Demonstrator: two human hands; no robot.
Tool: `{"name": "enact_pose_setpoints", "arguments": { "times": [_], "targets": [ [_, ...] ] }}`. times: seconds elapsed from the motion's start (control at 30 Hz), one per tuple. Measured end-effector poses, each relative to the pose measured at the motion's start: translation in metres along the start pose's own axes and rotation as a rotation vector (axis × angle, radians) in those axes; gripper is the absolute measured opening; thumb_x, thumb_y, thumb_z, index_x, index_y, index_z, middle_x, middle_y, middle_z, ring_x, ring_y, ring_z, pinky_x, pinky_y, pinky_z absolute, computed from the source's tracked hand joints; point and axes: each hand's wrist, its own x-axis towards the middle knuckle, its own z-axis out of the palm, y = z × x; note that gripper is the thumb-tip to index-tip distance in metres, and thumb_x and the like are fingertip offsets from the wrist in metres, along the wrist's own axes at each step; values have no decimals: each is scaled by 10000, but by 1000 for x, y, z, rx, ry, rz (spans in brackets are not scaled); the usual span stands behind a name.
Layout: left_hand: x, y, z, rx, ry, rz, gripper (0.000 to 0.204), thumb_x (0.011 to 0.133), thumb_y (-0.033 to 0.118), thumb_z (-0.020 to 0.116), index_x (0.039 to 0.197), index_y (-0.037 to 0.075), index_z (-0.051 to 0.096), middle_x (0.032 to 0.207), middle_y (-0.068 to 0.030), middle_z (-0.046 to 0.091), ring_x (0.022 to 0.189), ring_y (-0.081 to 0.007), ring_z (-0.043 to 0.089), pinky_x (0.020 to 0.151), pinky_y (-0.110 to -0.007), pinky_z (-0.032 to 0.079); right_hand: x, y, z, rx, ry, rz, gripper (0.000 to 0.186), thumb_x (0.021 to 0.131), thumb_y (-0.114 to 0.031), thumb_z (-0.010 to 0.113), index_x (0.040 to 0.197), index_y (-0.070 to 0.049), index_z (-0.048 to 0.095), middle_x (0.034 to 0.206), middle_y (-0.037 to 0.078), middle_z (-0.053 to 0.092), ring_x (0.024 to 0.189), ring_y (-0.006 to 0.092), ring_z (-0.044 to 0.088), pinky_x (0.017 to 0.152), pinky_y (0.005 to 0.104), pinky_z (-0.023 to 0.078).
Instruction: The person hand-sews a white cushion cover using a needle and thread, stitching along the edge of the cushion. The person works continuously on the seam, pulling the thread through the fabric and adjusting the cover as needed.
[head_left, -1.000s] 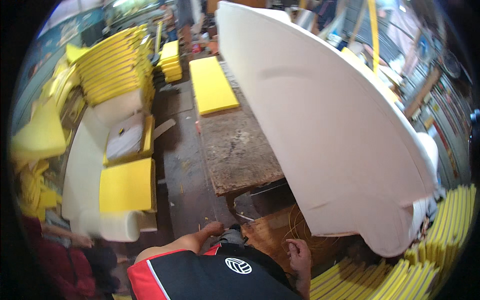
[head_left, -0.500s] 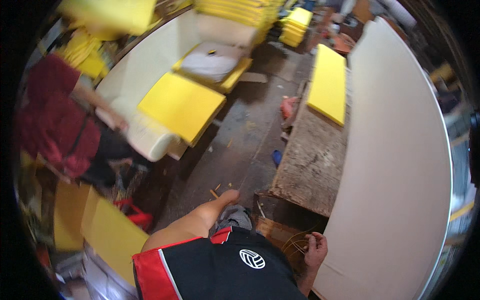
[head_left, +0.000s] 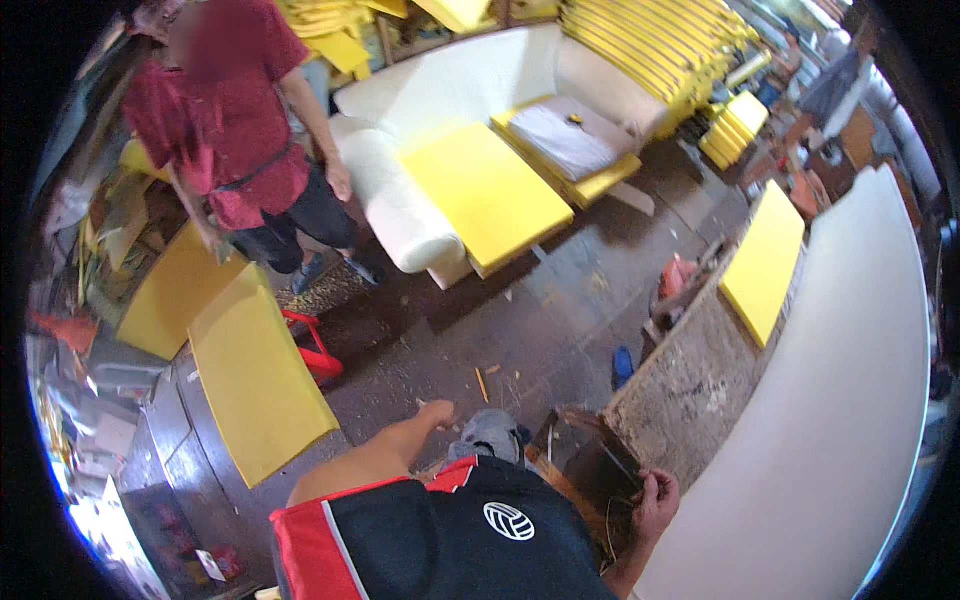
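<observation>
My right hand (head_left: 655,503) is by the near end of a bare brown board seat (head_left: 670,400), against a long curved white padded back (head_left: 820,390). Its fingers are curled in a pinch; what they hold is too small to make out. A thin grey strip (head_left: 620,462) shows just beyond the fingertips, and thin pale strands hang beside the wrist. My left hand (head_left: 437,413) is out in front of me over the dark floor, near a grey cloth (head_left: 488,437). Its fingers cannot be made out.
A yellow foam slab (head_left: 765,265) lies on the board seat's far part. Across the floor stands a white sofa (head_left: 440,90) with a yellow foam seat (head_left: 490,205). A person in a dark red shirt (head_left: 250,130) stands beside it. Yellow panels (head_left: 260,380) and a red stool (head_left: 315,350) are at left.
My view has swung left, so the sofa and the person appear farther right. The person now stands more upright. My right hand stays by the seat's near end, fingers still curled.
</observation>
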Motion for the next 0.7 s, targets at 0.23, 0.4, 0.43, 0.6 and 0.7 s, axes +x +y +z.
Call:
{"name": "enact_pose_setpoints", "arguments": {
  "times": [0.23,0.4,0.43,0.6,0.7],
  "targets": [
    [-40,-29,31,-94,209,22,343,833,307,616,995,50,778,999,-227,750,938,-385,738,762,-507,574,-12,25,6,64,-33,-87,89,1010,-89,616,1068,-25,638,946,76,699,592,75,545,527,223,455],
    [-89,15,15,-218,134,31,342,848,301,585,1007,71,783,1014,-219,751,938,-390,735,780,-506,572,-39,41,9,144,-32,-81,155,1005,-106,622,1128,-11,622,965,82,702,598,89,558,533,227,449],
    [-98,4,27,-234,150,32,343,847,299,584,1010,72,783,1019,-218,751,947,-388,733,789,-505,571,-46,45,13,150,-60,-85,165,1007,-109,620,1142,-14,616,967,84,703,627,94,575,537,227,458],
    [-127,-24,46,-249,215,44,359,851,298,581,1042,63,775,1080,-208,748,993,-385,724,829,-506,562,-81,61,30,187,-7,-60,178,1011,-101,612,1168,-19,599,968,80,704,704,97,613,539,219,471],
    [-150,-38,44,-140,101,-84,362,856,313,606,1055,60,771,1105,-203,744,993,-383,723,835,-508,563,-92,74,36,190,-11,-46,167,1018,-105,611,1162,-22,596,975,82,705,744,99,637,532,211,470]
  ]
}}
